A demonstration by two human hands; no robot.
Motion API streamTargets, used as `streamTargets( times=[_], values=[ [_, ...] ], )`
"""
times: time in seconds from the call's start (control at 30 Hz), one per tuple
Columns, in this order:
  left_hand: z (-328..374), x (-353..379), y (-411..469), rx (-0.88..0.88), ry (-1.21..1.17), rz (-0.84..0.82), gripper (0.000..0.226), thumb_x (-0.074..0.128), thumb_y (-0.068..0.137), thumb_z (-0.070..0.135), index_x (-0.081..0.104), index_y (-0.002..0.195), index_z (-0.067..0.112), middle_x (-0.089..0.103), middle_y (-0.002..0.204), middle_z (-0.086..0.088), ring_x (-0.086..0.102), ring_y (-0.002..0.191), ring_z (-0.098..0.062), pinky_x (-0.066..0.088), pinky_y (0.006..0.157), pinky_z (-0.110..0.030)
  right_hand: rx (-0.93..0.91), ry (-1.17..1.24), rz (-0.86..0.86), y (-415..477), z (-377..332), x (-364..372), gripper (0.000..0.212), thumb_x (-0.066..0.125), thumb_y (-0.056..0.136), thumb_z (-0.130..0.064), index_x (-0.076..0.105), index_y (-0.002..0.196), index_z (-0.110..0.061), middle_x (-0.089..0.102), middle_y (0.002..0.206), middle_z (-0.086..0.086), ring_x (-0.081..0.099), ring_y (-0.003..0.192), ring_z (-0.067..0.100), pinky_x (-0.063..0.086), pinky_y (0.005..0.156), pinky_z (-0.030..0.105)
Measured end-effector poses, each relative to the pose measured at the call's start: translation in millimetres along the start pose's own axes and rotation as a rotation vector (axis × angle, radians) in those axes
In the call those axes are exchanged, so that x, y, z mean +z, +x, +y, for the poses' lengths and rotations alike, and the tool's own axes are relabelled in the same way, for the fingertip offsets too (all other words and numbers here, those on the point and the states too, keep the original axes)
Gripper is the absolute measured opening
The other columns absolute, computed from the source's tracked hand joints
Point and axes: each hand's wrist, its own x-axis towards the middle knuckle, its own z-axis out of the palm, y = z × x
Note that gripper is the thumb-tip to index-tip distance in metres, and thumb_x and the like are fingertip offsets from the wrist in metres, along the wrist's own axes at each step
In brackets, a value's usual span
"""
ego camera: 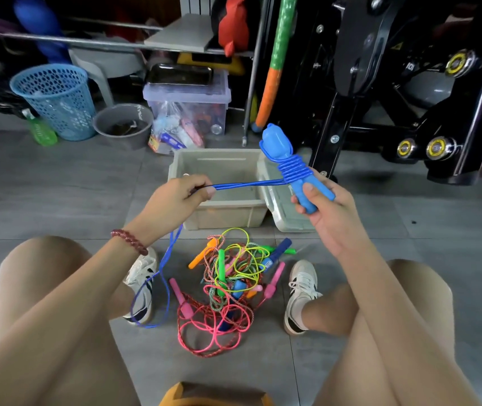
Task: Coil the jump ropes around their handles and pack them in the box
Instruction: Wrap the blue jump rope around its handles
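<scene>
My right hand (323, 212) grips the lower end of the blue bear-headed handle (276, 143), thumb pressed on its front and fingers curled behind, so the neck stays free to take turns; several already sit there, tight and side by side. My left hand (179, 196) pinches the blue rope (248, 184) between thumb and curled fingers and draws it out sideways, taut, which I judge keeps each wrap snug; the slack drops from that hand to the floor in a long loop beside my left shoe (143, 284). I hold all this just above the open beige box (222, 205), its lid (285, 213) lying against its right side, so the drop in should be short. The other jump ropes (228, 285) lie tangled between my feet, not yet coiled. The floor (58, 186) is grey tile; beyond stand a blue mesh basket (55, 98), a grey bucket (124, 124), a clear storage bin (188, 105) and a black machine frame (380, 83).
</scene>
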Motion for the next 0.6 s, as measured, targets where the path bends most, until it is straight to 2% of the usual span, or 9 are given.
streamTargets(
  times=[0.13,0.2,0.23,0.3,0.4,0.53,0.6],
  values=[
    [4,3,-2,-0.05,-0.184,-0.025,0.02,0.047,0.096,0.029,0.057,0.079,0.024,0.053,0.071,-0.009,0.049,0.062,-0.02,0.045,0.063,-0.037,0.045,0.077,0.053,-1,2,4,0.028,0.044,0.097,0.0,0.05,0.124,0.003,0.062,0.1,0.006,0.057,0.068,0.014,0.043,0.054,0.018],
    [8,5,-4,-0.076,-0.258,-0.023,0.012,0.049,0.097,0.023,0.056,0.088,0.025,0.051,0.071,-0.003,0.042,0.055,-0.007,0.041,0.059,-0.028,0.053,0.094,0.055,-1,2,7,0.023,0.044,0.097,0.0,0.052,0.118,-0.001,0.062,0.098,0.005,0.058,0.067,0.014,0.043,0.055,0.018],
    [9,6,-4,-0.071,-0.231,-0.027,0.005,0.054,0.095,0.023,0.055,0.091,0.025,0.053,0.073,-0.002,0.041,0.055,-0.005,0.038,0.059,-0.025,0.056,0.103,0.062,-1,2,8,0.022,0.043,0.097,0.0,0.053,0.116,-0.003,0.062,0.097,0.005,0.058,0.066,0.013,0.042,0.054,0.018],
    [9,7,-5,-0.056,-0.144,-0.041,0.014,0.065,0.087,0.03,0.053,0.084,0.024,0.049,0.066,0.0,0.035,0.053,-0.007,0.032,0.054,-0.025,0.064,0.138,0.085,-1,3,10,0.021,0.043,0.097,0.0,0.051,0.117,-0.002,0.063,0.095,0.005,0.058,0.063,0.013,0.042,0.053,0.018],
    [10,8,-9,-0.041,-0.025,-0.073,0.026,0.059,0.088,0.042,0.05,0.069,0.025,0.039,0.055,0.005,0.034,0.051,-0.01,0.031,0.052,-0.028,0.073,0.162,0.138,0,4,12,0.021,0.044,0.098,-0.001,0.052,0.117,-0.001,0.064,0.091,0.005,0.057,0.062,0.013,0.042,0.052,0.017],
    [7,11,-9,-0.033,0.071,-0.203,0.044,0.033,0.085,0.062,0.051,0.071,0.024,0.053,0.062,-0.005,0.05,0.06,-0.02,0.044,0.065,-0.037,0.018,0.082,0.178,0,5,14,0.015,0.046,0.098,-0.003,0.059,0.102,-0.008,0.065,0.084,0.0,0.056,0.066,0.014,0.041,0.056,0.021],
    [8,11,-9,0.008,-0.045,-0.287,0.038,0.037,0.091,0.05,0.055,0.072,0.022,0.055,0.065,-0.002,0.052,0.064,-0.016,0.045,0.07,-0.032,-0.043,-0.052,0.205,2,7,12,0.014,0.048,0.097,-0.004,0.06,0.103,-0.009,0.063,0.084,0.0,0.057,0.069,0.014,0.041,0.058,0.023]
  ],
)
